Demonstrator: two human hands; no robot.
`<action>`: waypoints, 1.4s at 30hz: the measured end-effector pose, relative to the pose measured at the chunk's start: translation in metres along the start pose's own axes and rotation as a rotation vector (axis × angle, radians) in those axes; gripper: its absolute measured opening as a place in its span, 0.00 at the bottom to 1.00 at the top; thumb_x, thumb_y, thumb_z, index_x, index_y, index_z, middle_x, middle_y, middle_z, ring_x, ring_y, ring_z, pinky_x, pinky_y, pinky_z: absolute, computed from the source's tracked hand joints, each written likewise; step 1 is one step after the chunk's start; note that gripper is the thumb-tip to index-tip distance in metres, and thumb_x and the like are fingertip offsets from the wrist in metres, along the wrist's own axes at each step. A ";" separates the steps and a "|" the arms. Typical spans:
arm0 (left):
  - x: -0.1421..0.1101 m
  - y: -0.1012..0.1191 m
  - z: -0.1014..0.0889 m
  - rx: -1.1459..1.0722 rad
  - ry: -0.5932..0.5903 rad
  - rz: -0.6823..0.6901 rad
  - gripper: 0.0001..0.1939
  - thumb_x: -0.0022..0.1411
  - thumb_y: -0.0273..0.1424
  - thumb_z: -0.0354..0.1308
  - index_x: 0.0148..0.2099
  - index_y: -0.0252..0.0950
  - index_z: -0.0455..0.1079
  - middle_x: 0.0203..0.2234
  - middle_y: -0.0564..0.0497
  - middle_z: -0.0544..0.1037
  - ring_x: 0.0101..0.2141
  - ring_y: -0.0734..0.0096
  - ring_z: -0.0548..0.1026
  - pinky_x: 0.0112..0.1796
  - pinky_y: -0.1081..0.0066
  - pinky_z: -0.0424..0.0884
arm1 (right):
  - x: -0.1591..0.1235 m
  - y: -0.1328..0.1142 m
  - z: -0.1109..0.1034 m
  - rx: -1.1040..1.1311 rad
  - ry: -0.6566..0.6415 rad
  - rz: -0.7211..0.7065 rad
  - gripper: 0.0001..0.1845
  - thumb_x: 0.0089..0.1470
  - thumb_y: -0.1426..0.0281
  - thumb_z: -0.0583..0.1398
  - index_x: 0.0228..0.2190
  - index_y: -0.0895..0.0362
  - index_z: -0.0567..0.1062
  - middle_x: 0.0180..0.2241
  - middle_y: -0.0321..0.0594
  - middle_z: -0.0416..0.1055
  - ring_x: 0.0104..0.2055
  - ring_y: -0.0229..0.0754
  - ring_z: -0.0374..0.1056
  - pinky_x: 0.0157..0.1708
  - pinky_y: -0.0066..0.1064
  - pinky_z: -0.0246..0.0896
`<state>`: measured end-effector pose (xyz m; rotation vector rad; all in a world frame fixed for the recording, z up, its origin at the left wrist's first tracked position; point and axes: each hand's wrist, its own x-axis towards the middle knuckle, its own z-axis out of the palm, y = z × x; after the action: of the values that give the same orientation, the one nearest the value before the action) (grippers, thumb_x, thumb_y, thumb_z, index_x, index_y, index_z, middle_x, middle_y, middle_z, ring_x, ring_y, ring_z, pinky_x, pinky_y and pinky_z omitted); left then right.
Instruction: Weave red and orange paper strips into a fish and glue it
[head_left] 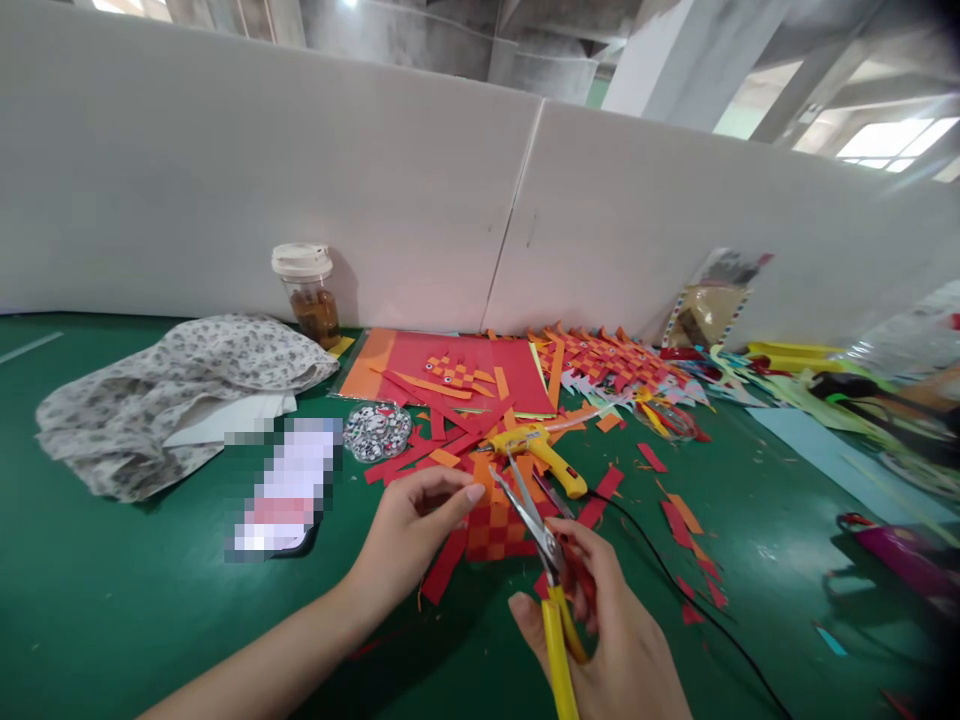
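My right hand (611, 625) is wrapped around a pair of scissors (541, 535) with yellow handles. Their blades are parted a little and point away from me. To the left, my left hand (420, 520) has thumb and forefinger brought together; what they pinch, if anything, is too small to make out. Beneath the scissors lies a woven red and orange paper piece (495, 530), partly covered by the blades and my fingers. Just beyond it a yellow glue gun (536, 445) rests on paper strips, its black cord running to the lower right.
Around the green table (187, 630) lie a phone (285, 490), a bag of googly eyes (377, 432), a patterned cloth (180, 400) and a lidded cup (307, 290). Red and orange sheets (517, 365) and woven paper fish (607, 360) sit before the white partition (412, 190). Paper scraps (682, 525) lie right.
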<state>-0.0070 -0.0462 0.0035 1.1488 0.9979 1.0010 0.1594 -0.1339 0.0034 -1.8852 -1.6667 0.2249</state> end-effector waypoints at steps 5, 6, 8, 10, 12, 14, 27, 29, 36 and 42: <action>-0.006 0.005 0.004 -0.039 0.016 0.018 0.09 0.52 0.37 0.61 0.31 0.37 0.73 0.26 0.52 0.76 0.28 0.73 0.73 0.29 0.76 0.70 | 0.001 0.003 0.005 -0.074 -0.067 0.025 0.28 0.47 0.54 0.58 0.47 0.53 0.62 0.39 0.46 0.73 0.37 0.51 0.72 0.29 0.37 0.68; -0.007 0.005 0.005 -0.046 0.010 0.022 0.09 0.51 0.37 0.61 0.30 0.37 0.73 0.26 0.52 0.76 0.28 0.74 0.72 0.28 0.76 0.70 | 0.001 0.002 0.005 -0.071 -0.083 0.029 0.27 0.47 0.54 0.57 0.47 0.53 0.62 0.39 0.46 0.73 0.37 0.51 0.72 0.30 0.37 0.68; -0.009 0.006 0.006 -0.061 -0.006 0.016 0.08 0.51 0.36 0.62 0.30 0.36 0.73 0.25 0.52 0.76 0.27 0.75 0.72 0.28 0.76 0.70 | 0.001 0.000 0.006 -0.062 -0.111 0.035 0.28 0.47 0.53 0.57 0.47 0.53 0.62 0.40 0.47 0.73 0.39 0.51 0.72 0.31 0.38 0.69; -0.010 0.007 0.008 -0.076 -0.019 -0.003 0.08 0.50 0.36 0.62 0.29 0.36 0.72 0.25 0.53 0.76 0.26 0.74 0.71 0.28 0.76 0.70 | 0.001 -0.002 0.006 -0.054 -0.120 0.043 0.29 0.47 0.53 0.57 0.48 0.54 0.62 0.41 0.48 0.73 0.39 0.51 0.72 0.31 0.38 0.68; -0.011 0.008 0.009 -0.089 -0.019 -0.024 0.08 0.49 0.35 0.62 0.28 0.35 0.72 0.24 0.53 0.75 0.26 0.74 0.72 0.28 0.76 0.69 | 0.002 -0.002 0.007 -0.041 -0.120 0.050 0.29 0.46 0.53 0.58 0.48 0.54 0.62 0.40 0.47 0.73 0.38 0.51 0.73 0.31 0.37 0.68; -0.012 0.010 0.010 -0.096 -0.017 -0.033 0.08 0.49 0.36 0.62 0.27 0.35 0.72 0.24 0.52 0.75 0.26 0.73 0.72 0.27 0.76 0.69 | 0.003 -0.002 0.007 -0.025 -0.114 0.051 0.29 0.46 0.54 0.58 0.47 0.54 0.63 0.39 0.46 0.74 0.37 0.50 0.73 0.29 0.36 0.68; -0.012 0.007 0.009 -0.094 -0.075 -0.066 0.08 0.49 0.35 0.62 0.28 0.36 0.73 0.23 0.53 0.75 0.26 0.73 0.72 0.28 0.76 0.68 | 0.006 -0.004 0.004 0.036 -0.134 0.043 0.28 0.46 0.54 0.58 0.46 0.53 0.63 0.40 0.45 0.74 0.37 0.48 0.73 0.31 0.34 0.69; -0.012 0.007 0.009 -0.100 -0.072 -0.074 0.07 0.49 0.35 0.63 0.28 0.36 0.73 0.22 0.53 0.75 0.26 0.74 0.71 0.27 0.76 0.68 | 0.005 -0.003 0.004 0.038 -0.139 0.039 0.27 0.45 0.54 0.58 0.46 0.53 0.64 0.39 0.44 0.75 0.36 0.48 0.73 0.30 0.34 0.69; -0.011 0.008 0.009 -0.133 -0.068 -0.103 0.07 0.48 0.34 0.63 0.27 0.35 0.72 0.22 0.53 0.75 0.26 0.74 0.71 0.27 0.77 0.67 | 0.001 -0.001 0.009 0.061 -0.106 0.063 0.29 0.45 0.52 0.58 0.45 0.54 0.64 0.37 0.44 0.74 0.36 0.49 0.73 0.29 0.34 0.68; -0.010 0.007 0.010 -0.145 -0.083 -0.084 0.07 0.48 0.32 0.64 0.27 0.34 0.72 0.21 0.54 0.74 0.25 0.76 0.69 0.27 0.78 0.66 | -0.001 -0.005 0.010 0.083 -0.083 0.073 0.27 0.46 0.51 0.56 0.44 0.53 0.64 0.36 0.43 0.74 0.36 0.49 0.72 0.30 0.35 0.67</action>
<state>-0.0005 -0.0574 0.0125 1.0131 0.8857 0.9352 0.1501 -0.1311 -0.0023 -1.8998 -1.6179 0.4008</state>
